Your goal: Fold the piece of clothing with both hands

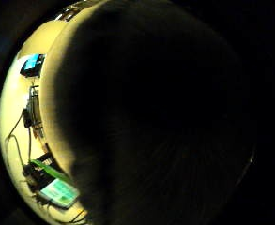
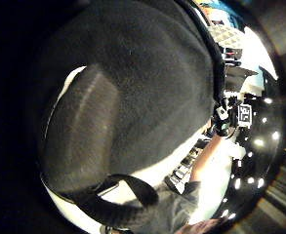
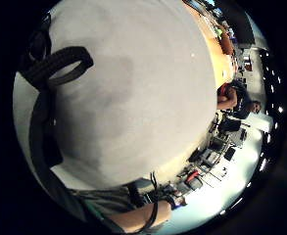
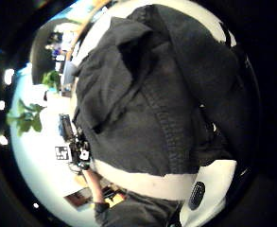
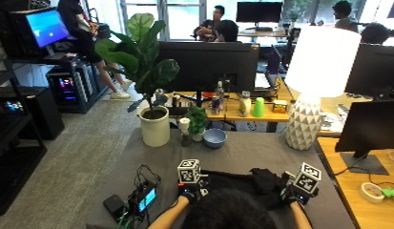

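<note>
On the grey counter (image 5: 247, 152), just in front of the person, lies the bunched black garment (image 5: 247, 180), left hand (image 5: 188, 192) and right hand (image 5: 294, 194) at its edges, their fingers' state impossible to tell.

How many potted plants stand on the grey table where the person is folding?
2. A tall large-leaved plant in a white pot stands at the table's far left edge; a small plant stands just right of it, beside the blue bowl. None seems hidden.
</note>
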A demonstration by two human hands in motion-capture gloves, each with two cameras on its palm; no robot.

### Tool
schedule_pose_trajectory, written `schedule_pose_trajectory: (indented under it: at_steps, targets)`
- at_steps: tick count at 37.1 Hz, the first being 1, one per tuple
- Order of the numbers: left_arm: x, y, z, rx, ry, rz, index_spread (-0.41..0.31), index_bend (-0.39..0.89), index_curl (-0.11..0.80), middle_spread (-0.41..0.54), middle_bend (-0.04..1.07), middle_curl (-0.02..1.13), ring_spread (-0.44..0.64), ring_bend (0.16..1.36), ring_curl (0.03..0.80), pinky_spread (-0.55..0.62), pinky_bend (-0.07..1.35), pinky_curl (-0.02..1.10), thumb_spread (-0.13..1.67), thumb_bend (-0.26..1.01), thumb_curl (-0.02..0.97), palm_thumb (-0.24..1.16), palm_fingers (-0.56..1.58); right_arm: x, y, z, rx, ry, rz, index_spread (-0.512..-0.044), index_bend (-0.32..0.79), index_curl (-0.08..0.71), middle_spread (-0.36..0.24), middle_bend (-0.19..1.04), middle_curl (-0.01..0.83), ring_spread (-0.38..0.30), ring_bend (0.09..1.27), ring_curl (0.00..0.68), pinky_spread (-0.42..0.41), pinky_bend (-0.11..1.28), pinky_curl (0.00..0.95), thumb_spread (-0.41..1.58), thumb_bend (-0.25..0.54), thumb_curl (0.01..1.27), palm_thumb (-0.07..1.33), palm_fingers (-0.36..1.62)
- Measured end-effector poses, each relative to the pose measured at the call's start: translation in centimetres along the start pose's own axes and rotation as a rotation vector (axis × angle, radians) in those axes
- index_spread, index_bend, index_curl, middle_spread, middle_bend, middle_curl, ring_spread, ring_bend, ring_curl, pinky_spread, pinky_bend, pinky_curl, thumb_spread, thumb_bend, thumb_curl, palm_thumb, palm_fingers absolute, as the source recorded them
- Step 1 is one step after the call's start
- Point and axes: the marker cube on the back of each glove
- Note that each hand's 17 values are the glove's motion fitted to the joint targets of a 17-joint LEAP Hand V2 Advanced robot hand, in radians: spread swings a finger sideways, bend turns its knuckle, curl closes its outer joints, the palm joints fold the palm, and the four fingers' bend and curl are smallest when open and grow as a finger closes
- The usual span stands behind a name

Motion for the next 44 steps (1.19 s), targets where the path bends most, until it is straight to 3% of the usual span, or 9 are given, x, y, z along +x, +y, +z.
schedule_pose_trajectory:
  at_steps: [5, 14, 19, 26, 29, 31, 36, 40, 44]
  targets:
    - [-0.2, 0.8, -3.2, -0.044, 0.109, 0.058, -0.071, 0.19, 0.419, 0.116, 0.15, 0.29, 0.29, 0.5, 0.321, 0.41, 0.26, 0.33, 1.33, 0.02, 0.206, 0.07, 0.2, -2.7, 0.3, -5.4, 0.003, -0.095, -0.02, -0.19, 0.1, 0.206, -0.096, 0.48, 0.509, -0.172, 0.75, 0.477, -0.159, 0.69, 0.465, 1.14, 0.168, 0.33, 0.89, 1.16]
    - [-3.0, 0.8, -11.0, 0.186, 0.209, -0.009, -0.069, 0.18, 0.408, 0.11, 0.14, 0.28, 0.26, 0.52, 0.32, 0.32, 0.31, 0.35, 1.35, 0.01, 0.203, 0.1, 0.26, -15.3, 6.0, -14.9, 0.173, -0.198, -0.225, -0.191, 0.1, 0.217, -0.117, 0.49, 0.528, -0.207, 0.78, 0.502, -0.194, 0.75, 0.502, 1.03, 0.135, 0.37, 0.97, 1.16]
    - [-4.6, 0.7, -13.9, 0.244, 0.346, 0.043, -0.069, 0.18, 0.407, 0.112, 0.15, 0.27, 0.24, 0.53, 0.323, 0.28, 0.33, 0.36, 1.37, 0.0, 0.199, 0.11, 0.29, -23.6, 10.3, -12.0, 0.105, -0.224, -0.346, -0.202, 0.05, 0.196, -0.125, 0.5, 0.534, -0.219, 0.79, 0.508, -0.205, 0.8, 0.523, 0.93, 0.086, 0.41, 0.98, 1.13]
    - [-6.9, 5.1, -19.7, 0.476, 0.432, 0.006, -0.069, 0.19, 0.408, 0.104, 0.16, 0.27, 0.22, 0.52, 0.316, 0.25, 0.31, 0.35, 1.39, 0.0, 0.197, 0.14, 0.34, -37.8, 18.1, -5.6, -0.07, -0.288, -0.557, -0.212, 0.04, 0.173, -0.131, 0.51, 0.542, -0.225, 0.81, 0.513, -0.22, 0.86, 0.54, 0.83, 0.035, 0.46, 1.0, 1.13]
    - [-7.8, 6.6, -20.5, 0.491, 0.429, -0.013, -0.069, 0.19, 0.411, 0.095, 0.16, 0.27, 0.2, 0.52, 0.316, 0.23, 0.3, 0.35, 1.4, 0.01, 0.199, 0.15, 0.39, -42.4, 21.0, -2.8, -0.249, -0.446, -0.66, -0.215, -0.01, 0.144, -0.127, 0.5, 0.537, -0.225, 0.84, 0.519, -0.223, 0.89, 0.549, 0.8, 0.013, 0.48, 1.0, 1.08]
    - [-8.6, 7.3, -20.7, 0.487, 0.42, -0.023, -0.069, 0.19, 0.412, 0.093, 0.16, 0.28, 0.19, 0.52, 0.316, 0.21, 0.3, 0.35, 1.41, 0.01, 0.202, 0.16, 0.41, -43.5, 21.8, -2.4, -0.336, -0.614, -0.698, -0.211, -0.04, 0.127, -0.092, 0.36, 0.502, -0.199, 0.85, 0.522, -0.229, 0.9, 0.548, 0.94, -0.029, 0.44, 0.91, 0.87]
    - [-9.9, 7.6, -20.2, 0.463, 0.409, -0.056, -0.069, 0.18, 0.413, 0.089, 0.16, 0.28, 0.18, 0.51, 0.319, 0.2, 0.29, 0.35, 1.41, 0.0, 0.199, 0.16, 0.41, -40.7, 18.4, -6.9, -0.141, -0.664, -0.699, -0.196, 0.02, 0.107, -0.056, 0.36, 0.485, -0.173, 0.82, 0.491, -0.214, 0.85, 0.511, 1.08, -0.022, 0.41, 0.85, 0.94]
    - [-9.6, 7.5, -20.2, 0.401, 0.377, -0.087, -0.069, 0.18, 0.412, 0.095, 0.15, 0.28, 0.18, 0.51, 0.319, 0.19, 0.29, 0.35, 1.41, -0.01, 0.199, 0.16, 0.41, -37.2, 12.0, -9.6, 0.013, -0.39, -0.637, -0.188, 0.06, 0.115, -0.044, 0.35, 0.481, -0.163, 0.79, 0.473, -0.192, 0.78, 0.483, 1.14, -0.004, 0.42, 0.87, 0.96]
    - [-9.4, 6.9, -20.2, 0.355, 0.349, -0.114, -0.069, 0.18, 0.411, 0.096, 0.15, 0.28, 0.18, 0.5, 0.319, 0.19, 0.29, 0.35, 1.41, -0.01, 0.198, 0.16, 0.42, -34.7, 10.2, -12.8, 0.105, -0.158, -0.628, -0.185, 0.06, 0.123, -0.036, 0.34, 0.477, -0.154, 0.77, 0.468, -0.175, 0.74, 0.473, 1.19, -0.008, 0.41, 0.86, 0.95]
